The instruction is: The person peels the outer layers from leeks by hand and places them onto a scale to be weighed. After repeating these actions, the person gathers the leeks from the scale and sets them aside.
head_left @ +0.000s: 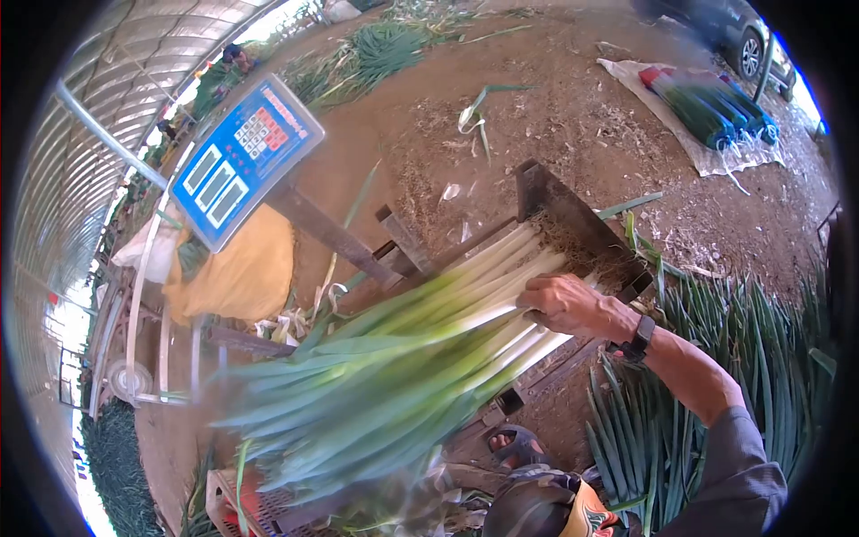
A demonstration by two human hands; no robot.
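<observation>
A thick spread of long green onions (385, 358) lies across a dark metal frame. Their white stems and roots point to an upright metal end plate (582, 219), and their green leaves fan out to the lower left, blurred at the tips. My right hand (564, 304), with a dark watch on its wrist, reaches in from the right. Its fingers are closed round a white stem near the root end, its fingertips partly hidden. Beyond the onions stands a digital scale display (246, 161) on a metal post. My left hand does not show.
More green onions (752, 358) are heaped at the right. Tied bundles (716, 103) lie on a sheet near a parked vehicle (747, 45). A yellow sack (242, 268) sits behind the scale post, and a plastic crate (242, 501) is at the lower left. A sandalled foot (514, 443) shows below.
</observation>
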